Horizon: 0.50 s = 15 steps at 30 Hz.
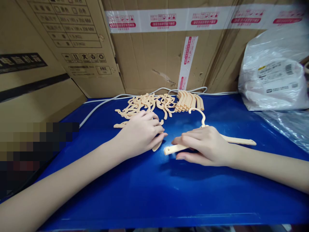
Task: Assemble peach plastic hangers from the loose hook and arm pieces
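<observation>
My left hand (142,132) is left of the middle of the blue table, with fingers curled and thumb close to them. A pale beige curved hanger piece (157,147) sticks out below its thumb; the rest is hidden by the hand. Another beige piece (118,125) pokes out to the left beneath the hand. To the right, my right hand (204,145) is closed over a beige hanger with a hook (199,113). One arm of this hanger (175,149) points left past the fingers, and the other arm (241,140) reaches out to the right. Its middle is covered.
Behind my hands lie a loose pile of hooked beige pieces (142,104) and a neat row of curved beige pieces (189,101). A white cable (98,100) runs along the back. Cardboard boxes (149,61) wall off the rear and left. Plastic-wrapped packages (272,80) stand at right.
</observation>
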{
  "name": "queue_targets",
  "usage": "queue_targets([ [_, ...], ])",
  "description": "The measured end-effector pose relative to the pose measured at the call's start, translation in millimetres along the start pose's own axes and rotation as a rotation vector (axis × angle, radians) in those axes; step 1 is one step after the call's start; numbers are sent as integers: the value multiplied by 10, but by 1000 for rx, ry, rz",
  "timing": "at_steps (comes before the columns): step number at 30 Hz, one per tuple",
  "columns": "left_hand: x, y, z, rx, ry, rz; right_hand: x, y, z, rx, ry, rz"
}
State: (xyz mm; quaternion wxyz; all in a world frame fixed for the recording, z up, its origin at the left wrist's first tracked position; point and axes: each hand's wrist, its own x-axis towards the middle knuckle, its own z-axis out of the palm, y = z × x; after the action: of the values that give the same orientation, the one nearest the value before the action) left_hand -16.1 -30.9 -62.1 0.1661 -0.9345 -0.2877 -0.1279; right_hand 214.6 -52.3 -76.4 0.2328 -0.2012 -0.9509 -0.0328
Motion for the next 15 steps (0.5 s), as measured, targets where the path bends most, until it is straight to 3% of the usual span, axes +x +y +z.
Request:
queue_targets([
  [8,13,40,-46,80,23,-49,13,41,25,254,-119,53],
  [15,11,56,-40,198,-26,-77,-9,65,77,259,-133,62],
])
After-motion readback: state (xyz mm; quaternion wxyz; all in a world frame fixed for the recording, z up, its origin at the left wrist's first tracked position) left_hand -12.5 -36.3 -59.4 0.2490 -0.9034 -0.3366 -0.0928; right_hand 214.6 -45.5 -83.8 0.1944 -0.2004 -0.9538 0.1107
